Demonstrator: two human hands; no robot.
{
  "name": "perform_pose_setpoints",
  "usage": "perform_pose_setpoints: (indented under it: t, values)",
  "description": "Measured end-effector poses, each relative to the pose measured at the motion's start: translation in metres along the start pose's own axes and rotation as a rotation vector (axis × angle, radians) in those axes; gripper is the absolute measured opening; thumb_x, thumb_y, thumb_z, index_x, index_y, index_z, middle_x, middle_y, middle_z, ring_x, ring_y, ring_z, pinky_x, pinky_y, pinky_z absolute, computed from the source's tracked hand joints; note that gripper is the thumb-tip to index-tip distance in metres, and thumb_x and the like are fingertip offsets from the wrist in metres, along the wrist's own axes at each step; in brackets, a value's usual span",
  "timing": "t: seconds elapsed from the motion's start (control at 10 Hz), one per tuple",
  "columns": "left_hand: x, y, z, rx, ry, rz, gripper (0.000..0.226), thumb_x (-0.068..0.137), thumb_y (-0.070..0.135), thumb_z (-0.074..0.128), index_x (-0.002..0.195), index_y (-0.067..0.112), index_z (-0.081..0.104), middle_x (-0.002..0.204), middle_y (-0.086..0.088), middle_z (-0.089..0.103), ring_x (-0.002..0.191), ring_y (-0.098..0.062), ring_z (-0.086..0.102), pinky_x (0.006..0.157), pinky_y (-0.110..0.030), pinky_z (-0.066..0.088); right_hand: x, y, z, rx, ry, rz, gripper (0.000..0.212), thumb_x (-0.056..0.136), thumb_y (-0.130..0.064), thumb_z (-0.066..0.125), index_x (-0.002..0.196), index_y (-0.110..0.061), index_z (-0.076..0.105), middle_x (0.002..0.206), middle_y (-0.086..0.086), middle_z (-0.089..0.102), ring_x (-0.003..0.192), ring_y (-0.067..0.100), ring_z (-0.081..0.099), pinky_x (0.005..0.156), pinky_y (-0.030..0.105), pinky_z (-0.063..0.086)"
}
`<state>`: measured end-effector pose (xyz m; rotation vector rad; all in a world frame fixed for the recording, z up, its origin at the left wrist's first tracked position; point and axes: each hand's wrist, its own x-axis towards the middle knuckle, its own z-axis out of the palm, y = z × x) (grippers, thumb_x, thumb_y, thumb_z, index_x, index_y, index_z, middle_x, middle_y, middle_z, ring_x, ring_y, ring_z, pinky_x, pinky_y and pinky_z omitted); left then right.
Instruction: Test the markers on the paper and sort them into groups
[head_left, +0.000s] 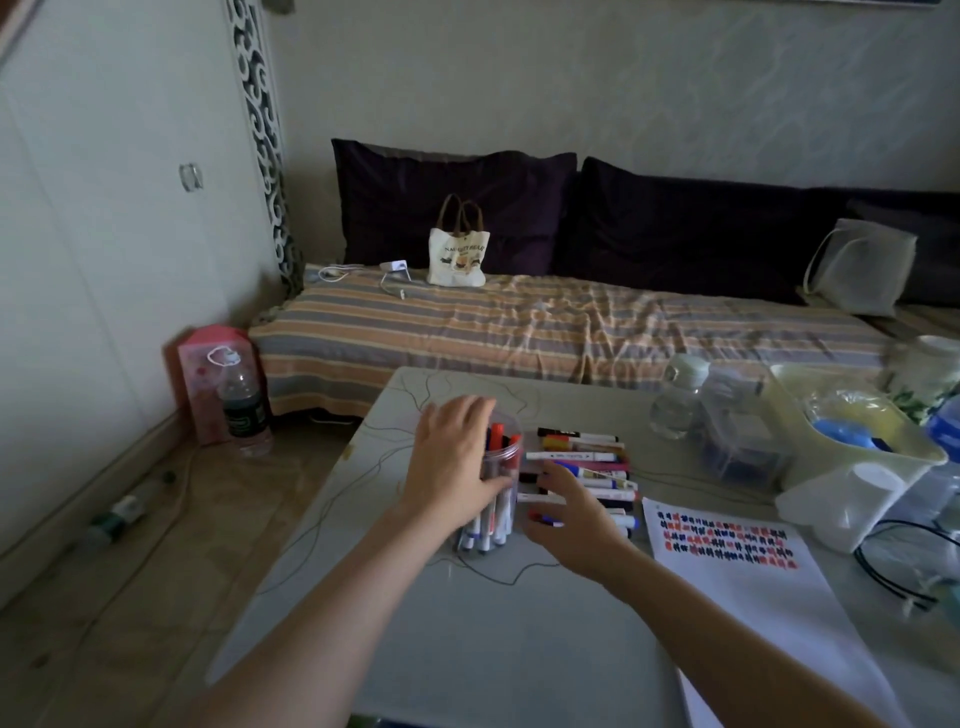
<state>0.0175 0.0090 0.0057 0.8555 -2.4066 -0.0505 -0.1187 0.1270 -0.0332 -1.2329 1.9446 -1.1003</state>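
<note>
A clear plastic jar (501, 499) holding several markers stands left of centre on the grey table (467, 649). My left hand (452, 467) grips the jar from the left, fingers over its rim and thumb across its front. Right beside it lies a pile of loose markers (587, 457) in red, blue, black and white. My right hand (571, 514) reaches over the near end of that pile with spread, relaxed fingers; a small red and blue marker (545, 519) lies by its thumb. A white paper (753, 597) with rows of red, blue and black test strokes lies to the right.
At the table's right stand a clear bottle (675, 400), a clear box (737, 431), a pale bin (852, 447) of items and black cables (893, 566). A striped sofa bed (519, 322) lies behind the table. A water bottle (244, 410) stands on the floor, left.
</note>
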Motion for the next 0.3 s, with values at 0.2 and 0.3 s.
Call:
perform_pose_setpoints:
  t: [0.2,0.3]
  values:
    - [0.027,0.021,-0.005,0.161,-0.415,-0.030,0.083,0.080,0.076,0.049,0.142,0.021,0.041,0.148,0.002,0.044,0.135,-0.017,0.041,0.119,-0.049,0.014,-0.011,0.036,-0.034,0.129,0.087,0.067,0.062,0.087,0.004,0.067,0.136,-0.025,0.042,0.136,0.011,0.051,0.112,0.023,0.061,0.090,0.036,0.055]
    - [0.027,0.029,-0.017,0.011,-0.371,-0.078,0.082,0.083,0.067,0.055,0.148,0.022,0.030,0.153,0.000,0.036,0.138,-0.021,0.037,0.115,-0.044,0.022,-0.027,0.028,-0.060,0.000,0.088,0.088,0.053,0.089,-0.005,0.067,0.136,-0.023,0.048,0.127,-0.001,0.057,0.092,0.006,0.062,0.070,0.011,0.053]
